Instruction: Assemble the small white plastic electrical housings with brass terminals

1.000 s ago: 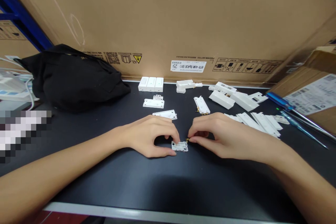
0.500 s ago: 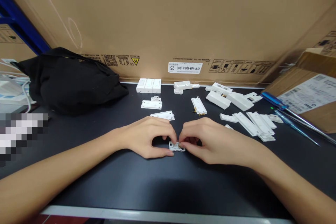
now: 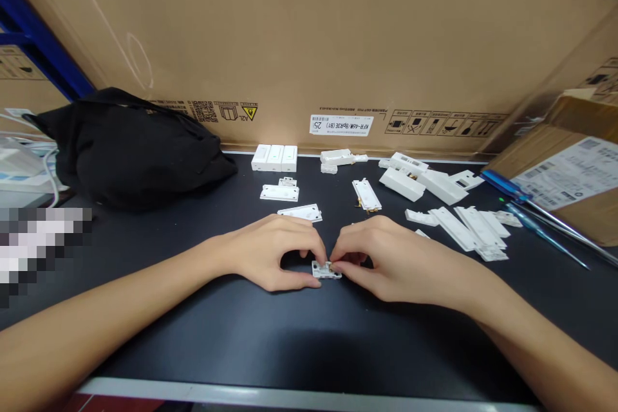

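A small white plastic part (image 3: 325,270) lies on the black tabletop (image 3: 270,335) between my two hands. My left hand (image 3: 270,251) pinches its left end with thumb and forefinger. My right hand (image 3: 391,257) is closed in a pinch at the part's right end, pressing a tiny brass-coloured piece against it; that piece is mostly hidden by my fingertips.
Several white plastic housings and covers (image 3: 454,219) lie scattered behind my hands, with three white blocks (image 3: 275,157) in a row. A black bag (image 3: 130,148) sits at the left. Blue-handled screwdrivers (image 3: 521,206) and a cardboard box (image 3: 574,174) stand at the right; a large carton (image 3: 309,45) closes the back.
My right hand has moved left, bringing the small brass piece from just beside the white part onto its right end. My left hand has kept its hold.
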`<control>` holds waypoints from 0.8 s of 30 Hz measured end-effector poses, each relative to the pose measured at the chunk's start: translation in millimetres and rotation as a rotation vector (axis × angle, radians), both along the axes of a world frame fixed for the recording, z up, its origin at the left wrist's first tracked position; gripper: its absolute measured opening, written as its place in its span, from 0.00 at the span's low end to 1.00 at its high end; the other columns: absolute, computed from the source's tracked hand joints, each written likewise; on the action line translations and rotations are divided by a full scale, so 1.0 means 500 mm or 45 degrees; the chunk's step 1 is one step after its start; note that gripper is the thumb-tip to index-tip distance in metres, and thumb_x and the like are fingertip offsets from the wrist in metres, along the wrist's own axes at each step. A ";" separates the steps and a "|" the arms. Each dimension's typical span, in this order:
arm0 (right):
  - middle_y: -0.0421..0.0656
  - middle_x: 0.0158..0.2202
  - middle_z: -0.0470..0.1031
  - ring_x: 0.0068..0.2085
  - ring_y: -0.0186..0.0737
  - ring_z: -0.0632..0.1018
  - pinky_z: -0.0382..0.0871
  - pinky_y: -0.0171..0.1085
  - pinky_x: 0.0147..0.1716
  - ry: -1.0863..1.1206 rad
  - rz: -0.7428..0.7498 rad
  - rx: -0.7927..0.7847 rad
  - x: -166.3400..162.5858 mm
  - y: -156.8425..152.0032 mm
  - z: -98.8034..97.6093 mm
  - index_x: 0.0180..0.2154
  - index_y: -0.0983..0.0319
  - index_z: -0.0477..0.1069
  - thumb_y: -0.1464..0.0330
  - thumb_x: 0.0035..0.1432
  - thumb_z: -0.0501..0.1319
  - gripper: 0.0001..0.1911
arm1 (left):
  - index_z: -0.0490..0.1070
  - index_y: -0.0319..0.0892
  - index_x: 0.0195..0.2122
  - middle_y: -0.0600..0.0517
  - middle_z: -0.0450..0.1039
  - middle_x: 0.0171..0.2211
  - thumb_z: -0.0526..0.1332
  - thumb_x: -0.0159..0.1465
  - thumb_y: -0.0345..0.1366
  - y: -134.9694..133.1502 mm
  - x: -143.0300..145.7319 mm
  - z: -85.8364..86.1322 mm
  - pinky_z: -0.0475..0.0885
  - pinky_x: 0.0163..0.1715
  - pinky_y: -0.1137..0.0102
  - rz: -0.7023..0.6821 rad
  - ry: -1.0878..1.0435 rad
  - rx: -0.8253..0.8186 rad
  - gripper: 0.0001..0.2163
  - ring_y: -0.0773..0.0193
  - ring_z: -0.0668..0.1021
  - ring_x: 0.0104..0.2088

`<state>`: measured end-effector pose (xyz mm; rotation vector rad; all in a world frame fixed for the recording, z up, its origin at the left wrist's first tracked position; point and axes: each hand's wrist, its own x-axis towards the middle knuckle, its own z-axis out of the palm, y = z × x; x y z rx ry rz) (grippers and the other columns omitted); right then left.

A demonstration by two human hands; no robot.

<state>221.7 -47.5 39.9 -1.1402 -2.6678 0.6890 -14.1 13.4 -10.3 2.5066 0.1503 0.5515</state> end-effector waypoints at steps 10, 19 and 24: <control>0.41 0.28 0.79 0.27 0.38 0.76 0.64 0.37 0.28 -0.045 -0.413 0.456 0.124 0.051 0.039 0.35 0.60 0.79 0.66 0.64 0.59 0.10 | 0.75 0.40 0.48 0.47 0.78 0.42 0.67 0.69 0.42 -0.001 0.001 0.005 0.74 0.40 0.70 0.004 0.026 0.015 0.13 0.63 0.79 0.39; 0.45 0.34 0.76 0.34 0.42 0.75 0.67 0.41 0.36 -0.322 -0.300 0.387 0.154 0.091 -0.019 0.41 0.60 0.79 0.65 0.66 0.56 0.13 | 0.75 0.41 0.50 0.45 0.77 0.52 0.56 0.73 0.30 -0.006 0.004 0.011 0.74 0.50 0.66 -0.042 0.027 0.352 0.10 0.60 0.79 0.48; 0.43 0.33 0.76 0.33 0.41 0.74 0.66 0.40 0.35 -0.334 -0.346 0.334 0.167 0.105 -0.032 0.39 0.59 0.79 0.66 0.64 0.58 0.11 | 0.75 0.41 0.46 0.46 0.79 0.45 0.58 0.73 0.33 -0.005 0.004 0.009 0.75 0.45 0.69 -0.027 0.018 0.320 0.06 0.61 0.80 0.44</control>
